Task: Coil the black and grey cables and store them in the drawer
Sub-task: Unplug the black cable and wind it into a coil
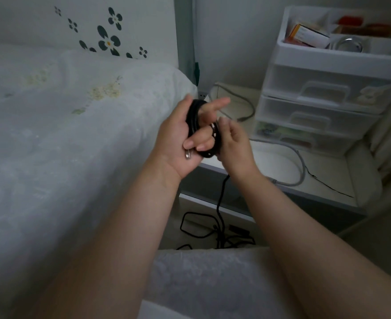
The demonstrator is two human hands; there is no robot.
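Hidden or unclear, as we see it:
- Black cable [193, 120]: its loops partly covered by the left hand [185, 139] and the right hand [232, 146]; the tail at 6 o'clock drops behind a pale cushion [213, 272].
- Grey cable [300, 162]: one end lost behind the hands.
- Drawer unit [323, 88]: cut off at 3 o'clock; the contents are too blurred for us to name.

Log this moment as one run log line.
step: coiling black cable | left hand: holds coil | right hand: wrapping | tail: hangs to floor | grey cable: on nightstand | drawers: closed
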